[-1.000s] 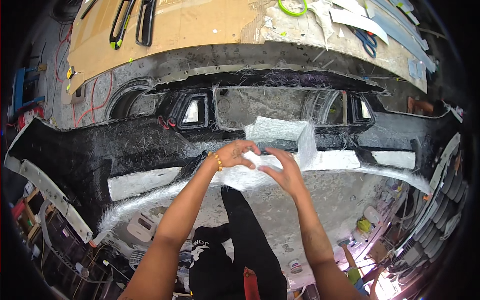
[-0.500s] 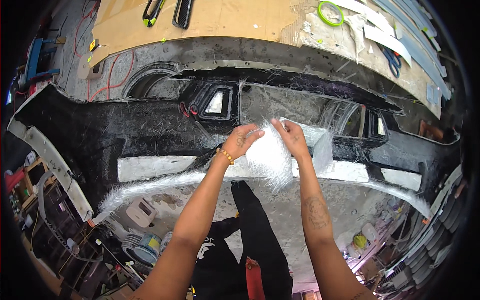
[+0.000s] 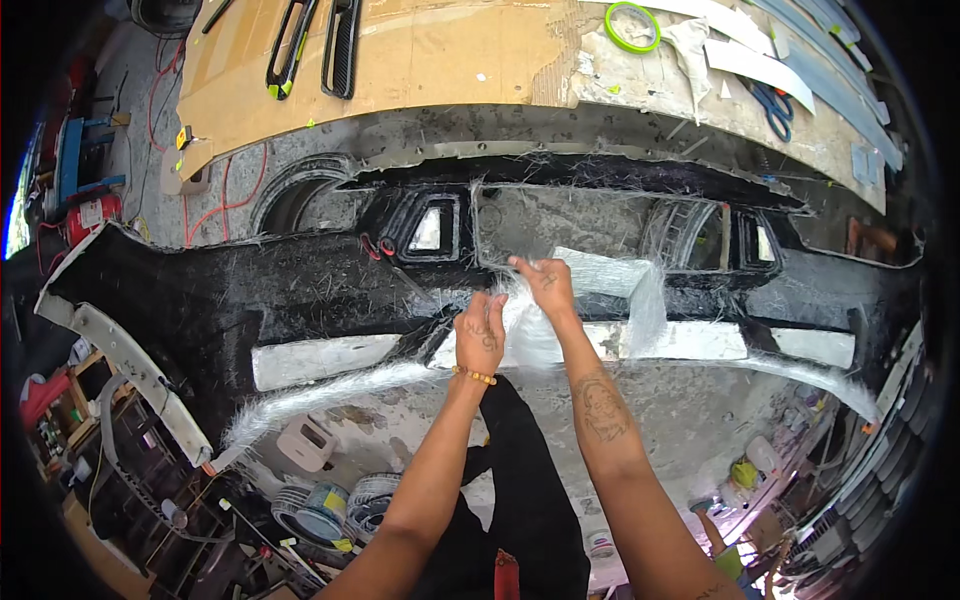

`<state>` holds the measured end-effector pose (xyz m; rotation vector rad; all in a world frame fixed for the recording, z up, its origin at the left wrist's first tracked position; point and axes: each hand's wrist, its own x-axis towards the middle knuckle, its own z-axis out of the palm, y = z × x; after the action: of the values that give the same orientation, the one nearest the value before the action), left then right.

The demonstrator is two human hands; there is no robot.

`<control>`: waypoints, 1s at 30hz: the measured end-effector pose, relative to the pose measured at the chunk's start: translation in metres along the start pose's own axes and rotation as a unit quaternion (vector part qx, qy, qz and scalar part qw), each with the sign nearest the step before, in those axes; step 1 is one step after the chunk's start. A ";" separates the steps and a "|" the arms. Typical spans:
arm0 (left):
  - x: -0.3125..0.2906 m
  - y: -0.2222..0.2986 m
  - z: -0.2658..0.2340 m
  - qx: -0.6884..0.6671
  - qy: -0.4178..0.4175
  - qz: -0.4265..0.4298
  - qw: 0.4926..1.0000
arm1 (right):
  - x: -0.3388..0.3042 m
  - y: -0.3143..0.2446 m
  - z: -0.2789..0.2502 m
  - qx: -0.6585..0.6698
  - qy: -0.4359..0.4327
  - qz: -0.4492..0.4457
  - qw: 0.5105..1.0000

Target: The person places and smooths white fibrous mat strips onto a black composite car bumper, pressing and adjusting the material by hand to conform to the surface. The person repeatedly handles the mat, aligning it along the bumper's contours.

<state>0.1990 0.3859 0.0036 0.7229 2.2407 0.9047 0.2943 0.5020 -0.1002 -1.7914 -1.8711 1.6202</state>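
A piece of white glass-fibre mat (image 3: 532, 338) is between my two hands, partly blurred, against the middle of a black car bumper (image 3: 310, 285) that lies with its rough, fibre-covered side up. My left hand (image 3: 481, 332) pinches the mat's left edge, near the bumper's lower edge. Higher and slightly right, my right hand (image 3: 549, 285) has its fingers closed on the mat's upper part. A second glass-fibre sheet (image 3: 608, 274) drapes over the bumper just right of my right hand. Scissors with red handles (image 3: 378, 248) rest on the bumper to the left.
Beyond the bumper stands a cardboard-covered table (image 3: 430, 60) with a green tape roll (image 3: 632, 27), blue-handled scissors (image 3: 773, 110) and black trim frames (image 3: 341, 48). Strips of white fibre (image 3: 330, 396) line the bumper's near edge. Tubs (image 3: 320, 510) and a beige stool (image 3: 302, 443) are on the floor.
My left hand has come down toward me, and my right hand has shifted left and slightly down. The mat has been lowered from a raised, spread position toward the bumper.
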 end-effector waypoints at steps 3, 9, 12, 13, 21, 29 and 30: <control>-0.004 -0.017 -0.028 0.010 0.094 0.011 0.995 | 0.028 0.034 -0.007 0.025 0.104 0.049 0.993; -0.006 -0.091 -0.125 0.022 0.120 -0.036 0.992 | 0.068 0.088 -0.077 -0.197 0.239 -0.023 0.951; -0.010 -0.097 -0.157 -0.070 0.068 -0.192 0.976 | 0.050 0.057 -0.084 -0.306 0.295 -0.203 0.882; -0.014 -0.105 -0.161 -0.121 0.071 -0.192 0.971 | 0.037 0.040 -0.077 -0.246 0.232 -0.202 0.919; -0.087 -0.115 -0.142 -0.270 0.009 -0.281 0.921 | -0.158 -0.017 0.060 0.341 -0.292 0.217 0.867; -0.111 -0.154 -0.178 -0.235 -0.121 -0.203 0.943 | -0.214 -0.017 0.122 0.307 -0.175 0.183 0.918; -0.100 -0.151 -0.188 -0.202 -0.165 -0.181 0.948 | -0.216 -0.020 0.125 0.299 -0.190 0.146 0.924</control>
<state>0.0952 0.1486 0.0333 0.2376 1.7371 0.9352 0.2637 0.2681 -0.0179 -1.6028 -1.0189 2.4478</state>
